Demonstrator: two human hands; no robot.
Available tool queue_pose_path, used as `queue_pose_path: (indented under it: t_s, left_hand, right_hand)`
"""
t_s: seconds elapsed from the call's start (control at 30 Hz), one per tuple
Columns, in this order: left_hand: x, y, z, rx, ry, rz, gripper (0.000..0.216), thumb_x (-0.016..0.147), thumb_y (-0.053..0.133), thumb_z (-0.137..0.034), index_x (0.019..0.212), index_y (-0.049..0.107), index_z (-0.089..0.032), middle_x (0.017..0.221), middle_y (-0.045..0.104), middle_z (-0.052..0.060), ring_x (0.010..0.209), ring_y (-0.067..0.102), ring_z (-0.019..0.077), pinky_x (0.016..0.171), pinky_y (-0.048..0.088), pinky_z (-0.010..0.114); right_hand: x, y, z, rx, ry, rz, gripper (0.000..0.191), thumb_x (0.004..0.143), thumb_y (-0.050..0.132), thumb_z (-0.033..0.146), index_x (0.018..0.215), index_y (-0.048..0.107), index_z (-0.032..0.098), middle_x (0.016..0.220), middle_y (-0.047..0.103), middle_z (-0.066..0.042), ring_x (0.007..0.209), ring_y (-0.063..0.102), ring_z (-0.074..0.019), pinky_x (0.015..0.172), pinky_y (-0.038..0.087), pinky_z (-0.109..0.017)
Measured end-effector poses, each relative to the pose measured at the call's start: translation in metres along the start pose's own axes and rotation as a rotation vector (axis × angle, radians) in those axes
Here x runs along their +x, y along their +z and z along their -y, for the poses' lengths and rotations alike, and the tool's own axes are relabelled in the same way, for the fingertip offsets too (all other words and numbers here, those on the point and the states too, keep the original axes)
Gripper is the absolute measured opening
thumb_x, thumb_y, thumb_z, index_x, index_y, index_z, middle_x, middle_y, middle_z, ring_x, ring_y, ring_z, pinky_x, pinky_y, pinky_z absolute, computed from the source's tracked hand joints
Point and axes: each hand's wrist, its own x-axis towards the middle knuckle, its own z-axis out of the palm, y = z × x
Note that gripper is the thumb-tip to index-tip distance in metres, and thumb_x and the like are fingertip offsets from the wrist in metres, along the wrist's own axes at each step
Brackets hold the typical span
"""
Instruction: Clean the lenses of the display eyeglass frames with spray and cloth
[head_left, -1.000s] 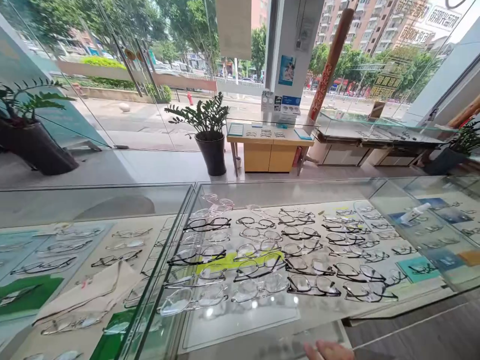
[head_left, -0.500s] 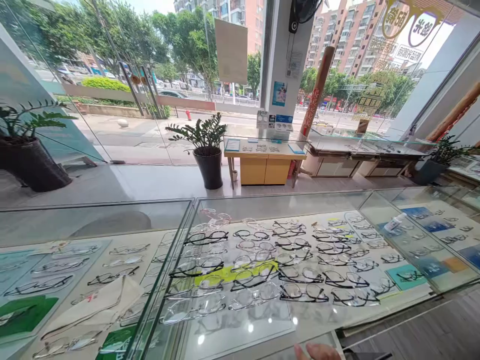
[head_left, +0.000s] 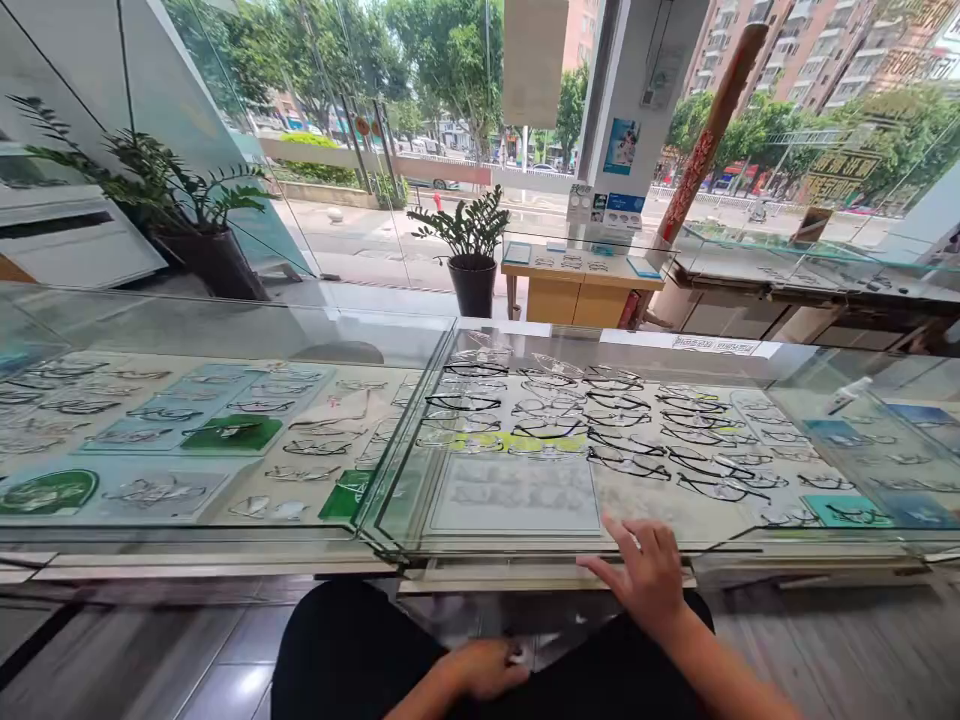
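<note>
My right hand (head_left: 649,570) is over the front edge of the glass display case (head_left: 517,535), with its thumb and fingers apart and nothing visible in them. Just below it, a pale drawer front (head_left: 510,578) juts out from under the glass. My left hand (head_left: 487,668) is low, between my black-clad legs (head_left: 360,650). Its fingers are curled, and whatever they may hold cannot be made out. Rows of eyeglasses (head_left: 622,420) lie beneath the glass, beside a pale tray (head_left: 517,495) and a yellow-green strip (head_left: 517,441).
Another glass case (head_left: 210,490) with eyeglasses and green cloths (head_left: 232,433) adjoins on the left. A white bottle (head_left: 847,395) stands toward the right. Beyond the cases are a potted plant (head_left: 472,285), a wooden cabinet (head_left: 577,300) and large windows.
My view has tilted down and turned left, bringing my left hand and legs into sight. My right hand, before only partly visible at the bottom edge, now shows fully with its forearm.
</note>
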Motion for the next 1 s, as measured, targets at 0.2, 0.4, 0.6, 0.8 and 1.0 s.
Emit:
queue_pose_path:
  t_s: [0.2, 0.4, 0.6, 0.8, 1.0]
  left_hand:
    - [-0.119, -0.090, -0.077, -0.109, 0.215, -0.026, 0.037, 0.107, 0.055, -0.054, 0.111, 0.081, -0.029, 0.105, 0.085, 0.003, 0.095, 0.080, 0.0241, 0.082, 0.055, 0.032]
    - [-0.159, -0.260, -0.116, 0.377, 0.006, -0.689, 0.043, 0.109, 0.046, -0.047, 0.087, 0.071, -0.020, 0.084, 0.075, 0.004, 0.078, 0.066, 0.0202, 0.072, 0.044, 0.032]
    - [-0.098, -0.393, -0.043, 0.613, -0.501, -0.901, 0.029, 0.102, 0.059, -0.037, 0.111, 0.081, -0.021, 0.116, 0.081, 0.010, 0.109, 0.072, 0.0295, 0.083, 0.051, 0.034]
    - [-0.045, -0.431, 0.012, 0.611, -0.591, -0.827, 0.030, 0.103, 0.073, -0.041, 0.125, 0.077, -0.021, 0.136, 0.075, 0.011, 0.125, 0.070, 0.0287, 0.106, 0.058, 0.045]
    - [-0.023, -0.439, 0.038, 0.628, -0.596, -0.786, 0.035, 0.105, 0.073, -0.043, 0.128, 0.072, -0.017, 0.133, 0.072, 0.011, 0.121, 0.071, 0.0272, 0.107, 0.061, 0.052]
  right_hand:
    - [-0.003, 0.015, -0.006, -0.053, 0.010, -0.042, 0.042, 0.100, 0.075, 0.057, 0.113, 0.079, 0.017, 0.090, 0.073, -0.010, 0.088, 0.060, -0.0269, 0.086, 0.045, -0.040]
    - [0.000, 0.022, -0.007, -0.067, 0.010, -0.102, 0.037, 0.100, 0.077, 0.053, 0.110, 0.077, 0.017, 0.087, 0.071, -0.009, 0.088, 0.059, -0.0264, 0.087, 0.043, -0.040]
    - [-0.003, 0.032, -0.012, -0.043, -0.013, -0.176, 0.027, 0.104, 0.074, 0.046, 0.110, 0.076, 0.020, 0.084, 0.070, -0.007, 0.084, 0.058, -0.0248, 0.084, 0.041, -0.039]
    - [-0.005, 0.035, -0.008, -0.043, 0.017, -0.246, 0.027, 0.102, 0.076, 0.050, 0.106, 0.077, 0.023, 0.082, 0.071, -0.005, 0.083, 0.060, -0.0234, 0.082, 0.041, -0.038]
    - [-0.012, 0.035, -0.006, -0.052, 0.044, -0.269, 0.026, 0.102, 0.076, 0.051, 0.105, 0.079, 0.025, 0.085, 0.072, -0.004, 0.083, 0.061, -0.0219, 0.085, 0.042, -0.038]
